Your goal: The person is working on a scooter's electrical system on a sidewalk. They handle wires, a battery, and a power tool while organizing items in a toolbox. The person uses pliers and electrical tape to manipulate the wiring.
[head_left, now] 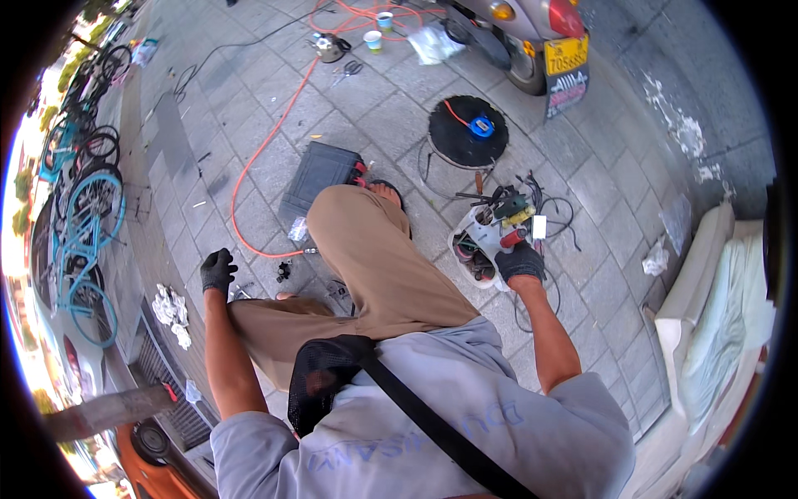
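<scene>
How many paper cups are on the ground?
2: one paper cup at the top by the orange hose, another just below it, beside the kettle. More may be hidden.

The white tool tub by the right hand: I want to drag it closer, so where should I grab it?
Probably the tub's bare left rim, reached from above: tools and cables crowd its far end, and the gloved right hand already covers the near right edge.

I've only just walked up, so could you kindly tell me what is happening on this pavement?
A person crouches on grey paving, wearing black gloves. The right hand reaches into a white container crammed with tools and wires. The left hand hangs loosely closed over the ground, apparently empty, near a small dark part. A dark battery box, an orange cable and a black round disc lie ahead.
</scene>
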Demonstrator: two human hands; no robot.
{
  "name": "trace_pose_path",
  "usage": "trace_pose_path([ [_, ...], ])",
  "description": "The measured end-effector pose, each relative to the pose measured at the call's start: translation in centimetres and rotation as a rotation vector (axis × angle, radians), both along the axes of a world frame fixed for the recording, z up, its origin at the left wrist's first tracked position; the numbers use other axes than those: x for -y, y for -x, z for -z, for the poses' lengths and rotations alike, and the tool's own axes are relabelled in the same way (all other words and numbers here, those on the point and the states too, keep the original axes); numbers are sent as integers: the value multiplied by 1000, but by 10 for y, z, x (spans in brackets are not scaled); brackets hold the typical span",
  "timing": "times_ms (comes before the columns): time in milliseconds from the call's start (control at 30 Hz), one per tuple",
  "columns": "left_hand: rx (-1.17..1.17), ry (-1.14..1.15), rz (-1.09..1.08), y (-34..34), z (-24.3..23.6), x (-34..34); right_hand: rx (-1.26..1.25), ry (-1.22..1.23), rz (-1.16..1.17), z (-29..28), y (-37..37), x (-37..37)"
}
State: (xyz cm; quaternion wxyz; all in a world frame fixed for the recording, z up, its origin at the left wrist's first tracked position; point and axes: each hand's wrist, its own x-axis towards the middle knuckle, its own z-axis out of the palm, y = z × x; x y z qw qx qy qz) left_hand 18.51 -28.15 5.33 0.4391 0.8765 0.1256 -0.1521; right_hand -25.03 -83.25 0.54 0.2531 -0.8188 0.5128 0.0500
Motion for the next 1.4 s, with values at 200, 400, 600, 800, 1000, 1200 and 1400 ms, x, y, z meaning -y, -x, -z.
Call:
trace_pose_path([
  [200, 19, 12, -37, 3, -4, -2, -22, -31, -136, 2, -58, -11],
  [400, 44, 40, -31, 0, -3, -4, 33, -14, -142, 6, -99, -27],
  [600, 28, 51, -58, -3, -2, -12, -45, -38, -145, -5, -113, -31],
  [800, 37, 99, -64, -6, -2, -16, -71, -6, -273, -11, -101, -22],
  [1000, 53, 131, -86, 4, -6, -27, -109, -106, -601, -33, -88, 30],
  [1200, 60, 124, -129, 15, -9, -42, -116, 135, -424, -46, -135, 108],
  [1400, 57, 113, -148, 21, -15, -28, 97, 273, -343, -17, -221, 148],
])
